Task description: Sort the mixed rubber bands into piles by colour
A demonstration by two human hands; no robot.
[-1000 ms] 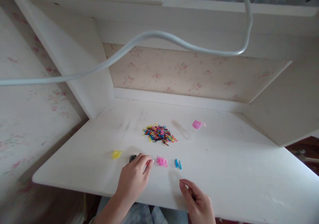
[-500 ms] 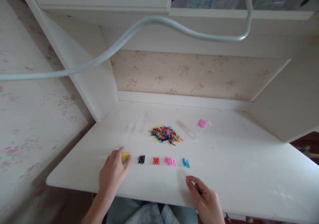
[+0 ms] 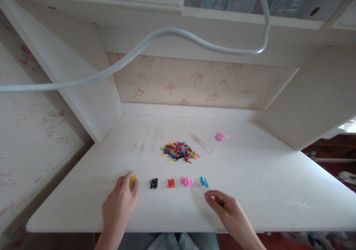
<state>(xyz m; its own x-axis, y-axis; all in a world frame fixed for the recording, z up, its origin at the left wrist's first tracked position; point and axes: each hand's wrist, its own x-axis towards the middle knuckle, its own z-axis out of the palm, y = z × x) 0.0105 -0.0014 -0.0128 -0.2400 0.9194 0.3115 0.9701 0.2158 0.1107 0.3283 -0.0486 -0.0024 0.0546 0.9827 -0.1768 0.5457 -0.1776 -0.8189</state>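
Observation:
At the left, my left hand point(image 3: 122, 194) curls its thumb and fingers round a small bunch of yellow rubber bands point(image 3: 133, 181) on the desk. My right hand point(image 3: 224, 205) hovers near the front edge with thumb and forefinger pinched together; anything between the tips is too small to see. Just beyond it lie a few blue rubber bands point(image 3: 204, 182). To their left, in a row, are pink rubber bands point(image 3: 187, 182), red rubber bands point(image 3: 171, 183) and black rubber bands point(image 3: 153, 183). A mixed-colour heap of rubber bands point(image 3: 180, 151) sits farther back.
Behind the heap, to the right, are a clear plastic piece point(image 3: 205, 146) and a pink-topped small container point(image 3: 219, 136). A pale cable point(image 3: 167, 31) crosses the upper view before the shelf. The white desk point(image 3: 264, 190) has side panels left and right.
The left fingers have closed in on the yellow rubber bands, which now look more bunched. My right hand keeps its pinch near the blue ones. The whole view has shifted slightly.

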